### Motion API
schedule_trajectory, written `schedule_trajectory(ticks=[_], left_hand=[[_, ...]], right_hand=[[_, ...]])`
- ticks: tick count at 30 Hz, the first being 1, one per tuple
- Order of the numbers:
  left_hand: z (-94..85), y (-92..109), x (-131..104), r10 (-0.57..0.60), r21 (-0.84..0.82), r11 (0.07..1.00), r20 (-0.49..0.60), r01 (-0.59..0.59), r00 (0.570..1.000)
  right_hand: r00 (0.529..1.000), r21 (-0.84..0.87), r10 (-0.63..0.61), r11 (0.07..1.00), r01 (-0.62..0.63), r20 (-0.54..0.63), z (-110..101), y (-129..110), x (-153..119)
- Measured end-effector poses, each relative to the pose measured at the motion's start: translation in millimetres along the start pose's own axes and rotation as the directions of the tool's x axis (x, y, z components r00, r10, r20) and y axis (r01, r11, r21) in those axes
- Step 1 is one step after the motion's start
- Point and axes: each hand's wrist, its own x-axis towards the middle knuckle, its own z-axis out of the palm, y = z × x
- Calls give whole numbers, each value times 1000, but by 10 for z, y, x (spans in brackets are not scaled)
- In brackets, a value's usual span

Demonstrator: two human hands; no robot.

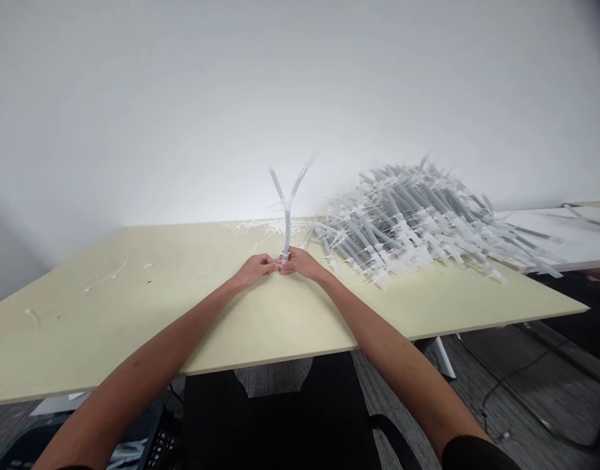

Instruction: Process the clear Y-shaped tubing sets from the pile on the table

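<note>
Both hands, left hand (257, 267) and right hand (302, 261), meet on the tabletop (192, 307), fingers closed around the base of an upright tube bundle (286, 222), left of the tube pile (407, 222).

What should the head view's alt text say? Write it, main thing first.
Both hands, left and right, grip the base of upright grey tubes that fork at the top, over a pale table. A big pile of tied tubes lies to the right, and white scraps lie behind the hands.
</note>
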Motion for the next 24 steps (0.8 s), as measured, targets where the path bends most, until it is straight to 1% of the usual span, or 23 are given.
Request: schedule_trajectory(ticks=[2, 6, 10, 13, 16, 20, 24], left_hand=[[4, -29, 19, 29, 53, 998, -14, -28, 999], [-22, -69, 35, 72, 155, 986, -6, -70, 997], [-34, -26, 11, 114, 244, 964, -8, -109, 993], [-7, 23, -8, 147, 246, 959, -17, -138, 989], [28, 35, -12, 152, 229, 963, -28, -141, 988], [45, 0, -6, 126, 269, 956, -26, -114, 992], [48, -5, -12, 144, 301, 945, -32, -127, 989]], right_hand=[[1000, -21, -2, 1000, 2, 4, -3, -9, -6], [1000, -81, -25, 996, 24, -12, -4, -26, -15], [1000, -47, -13, 999, 13, -13, 2, -57, -26], [1000, 4, 5, 1000, -5, -13, 13, -107, -49], [1000, 16, 14, 1000, -14, -3, 25, -145, -68], [1000, -27, 6, 1000, -5, 3, 33, -132, -67], [1000, -92, -6, 996, 5, -2, 31, -94, -52]])
